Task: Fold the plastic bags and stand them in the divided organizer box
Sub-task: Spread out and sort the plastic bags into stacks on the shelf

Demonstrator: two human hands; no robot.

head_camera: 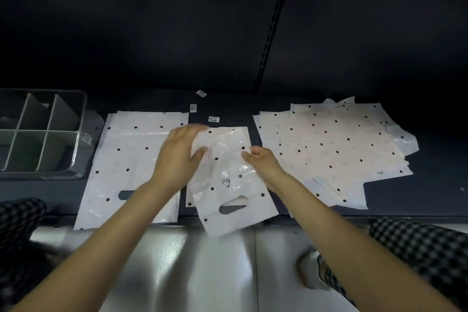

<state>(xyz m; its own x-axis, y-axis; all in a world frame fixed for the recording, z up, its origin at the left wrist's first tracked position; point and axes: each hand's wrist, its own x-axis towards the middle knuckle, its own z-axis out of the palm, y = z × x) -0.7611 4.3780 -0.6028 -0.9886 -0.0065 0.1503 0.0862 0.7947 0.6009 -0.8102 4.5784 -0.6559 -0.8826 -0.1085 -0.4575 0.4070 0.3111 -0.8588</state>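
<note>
Dark shelf (pixel 430 200), glossy floor (pixel 202 273), black wall (pixel 152 20)

Both forearms are bare, no sleeves reaching the wrists. Well back from the fingers, black-and-white checked trousers (pixel 415 248) cover both legs, and a pale grey slipper with a checked strap (pixel 314 273) covers one foot.

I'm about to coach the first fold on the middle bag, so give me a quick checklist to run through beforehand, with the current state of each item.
1. Right hand pinches the middle bag: ok.
2. Left hand open on its left side: ok.
3. Bag flat: not ok, crinkled and skewed.
4. Bag fully on the shelf: not ok, handle end overhangs.
5. Organizer box compartments free: cannot tell, partly cut off.
</note>
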